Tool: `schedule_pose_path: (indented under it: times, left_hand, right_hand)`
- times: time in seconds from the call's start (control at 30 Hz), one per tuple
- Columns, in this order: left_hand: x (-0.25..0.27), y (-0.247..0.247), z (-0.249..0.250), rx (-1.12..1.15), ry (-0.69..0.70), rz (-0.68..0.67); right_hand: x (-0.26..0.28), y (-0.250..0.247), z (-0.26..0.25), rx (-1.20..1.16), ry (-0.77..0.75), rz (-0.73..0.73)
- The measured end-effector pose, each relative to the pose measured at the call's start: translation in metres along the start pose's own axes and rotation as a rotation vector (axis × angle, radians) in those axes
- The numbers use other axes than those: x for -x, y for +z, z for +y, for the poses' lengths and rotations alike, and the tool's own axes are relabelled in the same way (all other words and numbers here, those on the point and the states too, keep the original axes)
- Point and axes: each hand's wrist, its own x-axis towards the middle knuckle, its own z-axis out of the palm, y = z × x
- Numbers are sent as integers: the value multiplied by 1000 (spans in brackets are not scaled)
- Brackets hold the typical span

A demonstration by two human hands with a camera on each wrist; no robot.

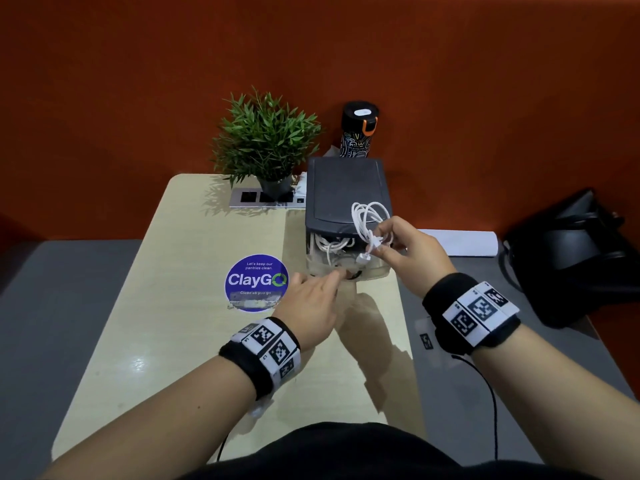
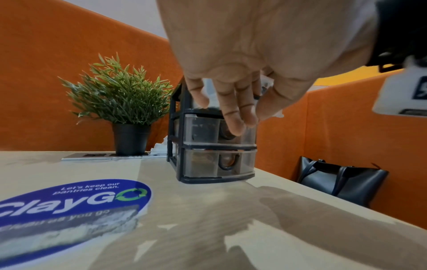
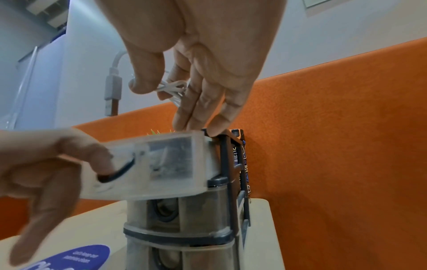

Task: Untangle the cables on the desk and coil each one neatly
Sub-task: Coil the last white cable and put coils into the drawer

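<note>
A small plastic drawer unit point(image 1: 346, 188) stands at the back right of the beige desk point(image 1: 166, 341). Its clear top drawer point(image 1: 329, 270) is pulled out and holds tangled white cables point(image 1: 332, 244). My left hand point(image 1: 311, 299) reaches to the drawer front, with its index finger hooked in the dark ring handle point(image 3: 120, 169). My right hand point(image 1: 408, 247) hovers over the drawer and pinches a coiled white cable point(image 1: 369, 216) between thumb and fingers. The cable's USB plug point(image 3: 113, 89) hangs below the thumb. In the left wrist view my fingers point(image 2: 235, 109) hide the top drawer; two shut drawers point(image 2: 219, 162) show below.
A potted plant point(image 1: 266, 140) and a socket strip point(image 1: 266, 199) sit left of the unit, and a patterned bottle point(image 1: 358, 133) stands behind it. A round blue sticker point(image 1: 256, 282) lies mid-desk. A black bag point(image 1: 581, 251) and white paper point(image 1: 457, 242) are to the right.
</note>
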Motion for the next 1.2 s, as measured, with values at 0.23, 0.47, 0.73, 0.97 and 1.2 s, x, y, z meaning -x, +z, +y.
schedule_pose_path:
  times: [0.23, 0.47, 0.73, 0.97, 1.2]
  left_hand:
    - [25, 10, 8, -29, 130, 68]
    - [33, 11, 5, -46, 188, 79]
    - [33, 7, -2, 63, 294, 256]
    - [24, -2, 0, -8, 298, 478]
    - [6, -11, -1, -186, 275, 406]
  right_hand:
    - [-3, -2, 0, 92, -10, -32]
    - [3, -3, -2, 479, -215, 40]
    - [16, 0, -6, 634, -200, -125]
    - [11, 6, -10, 759, -229, -141]
    - [12, 4, -16, 638, -168, -94]
